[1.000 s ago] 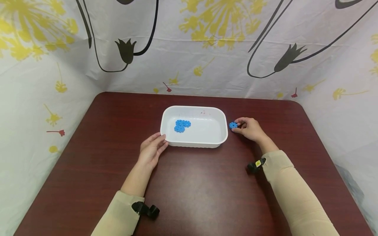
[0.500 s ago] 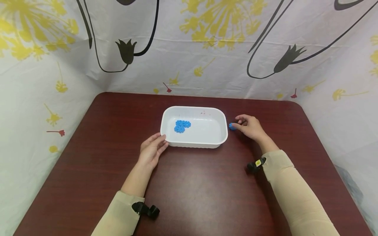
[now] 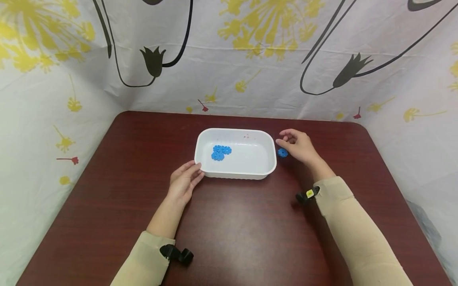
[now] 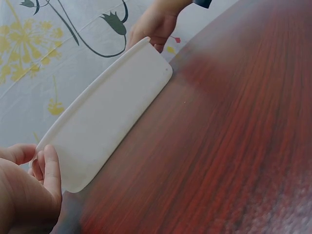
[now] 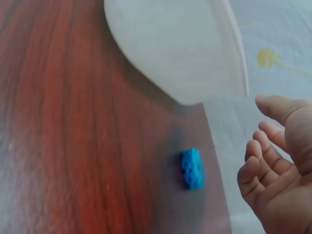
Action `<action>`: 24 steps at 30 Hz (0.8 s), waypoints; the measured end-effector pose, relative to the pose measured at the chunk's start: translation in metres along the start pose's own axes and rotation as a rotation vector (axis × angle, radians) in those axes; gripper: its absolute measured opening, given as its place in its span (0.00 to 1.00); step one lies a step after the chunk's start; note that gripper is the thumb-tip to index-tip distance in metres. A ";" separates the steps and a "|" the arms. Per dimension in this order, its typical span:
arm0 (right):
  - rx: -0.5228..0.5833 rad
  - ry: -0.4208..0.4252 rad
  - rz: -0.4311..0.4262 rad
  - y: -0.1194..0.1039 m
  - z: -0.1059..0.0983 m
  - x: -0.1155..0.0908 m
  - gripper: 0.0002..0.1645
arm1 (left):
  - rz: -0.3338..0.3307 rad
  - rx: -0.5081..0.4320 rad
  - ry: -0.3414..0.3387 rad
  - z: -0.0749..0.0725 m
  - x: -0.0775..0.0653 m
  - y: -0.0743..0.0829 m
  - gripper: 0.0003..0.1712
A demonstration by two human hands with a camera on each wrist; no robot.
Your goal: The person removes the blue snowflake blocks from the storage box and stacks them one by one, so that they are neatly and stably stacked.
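My left hand grips the near left corner of a white plastic tray, thumb and fingers at its rim, as the left wrist view also shows. Several blue notched discs lie inside, toward the tray's left. Beyond the tray's right end, a blue notched piece rests on the table; in the right wrist view this piece looks thick, like stacked discs. Just above and behind it hovers my right hand, loosely curled and holding nothing, its thumb near the tray's right rim.
The dark red-brown table has rounded far corners. A white patterned cloth hangs behind it and along both sides. Black wrist cameras sit at both sleeve cuffs.
My right hand lets go of the blue piece beside the tray and moves up, away from me. My left hand and the tray stay put.
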State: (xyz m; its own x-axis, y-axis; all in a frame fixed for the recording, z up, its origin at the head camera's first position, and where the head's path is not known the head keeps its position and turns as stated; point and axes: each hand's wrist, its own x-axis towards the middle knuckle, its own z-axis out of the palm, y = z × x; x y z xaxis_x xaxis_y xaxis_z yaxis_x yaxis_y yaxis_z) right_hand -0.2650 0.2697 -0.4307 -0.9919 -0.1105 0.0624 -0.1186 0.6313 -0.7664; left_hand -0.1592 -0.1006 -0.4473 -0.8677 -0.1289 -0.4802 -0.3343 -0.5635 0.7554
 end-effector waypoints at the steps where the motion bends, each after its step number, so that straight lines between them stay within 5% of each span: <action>1: 0.004 -0.005 0.001 -0.003 0.001 0.001 0.25 | 0.000 0.001 0.000 0.000 0.000 0.000 0.18; 24: -0.001 -0.079 -0.149 -0.055 0.021 0.013 0.23 | 0.003 0.014 -0.005 0.000 0.000 0.000 0.19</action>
State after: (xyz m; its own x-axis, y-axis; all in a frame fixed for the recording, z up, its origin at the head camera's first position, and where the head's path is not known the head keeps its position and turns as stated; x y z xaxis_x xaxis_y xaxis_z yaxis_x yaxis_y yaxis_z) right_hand -0.2700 0.2178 -0.4011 -0.9568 -0.2628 0.1246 -0.2638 0.6040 -0.7521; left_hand -0.1597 -0.1004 -0.4474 -0.8703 -0.1269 -0.4759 -0.3368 -0.5518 0.7629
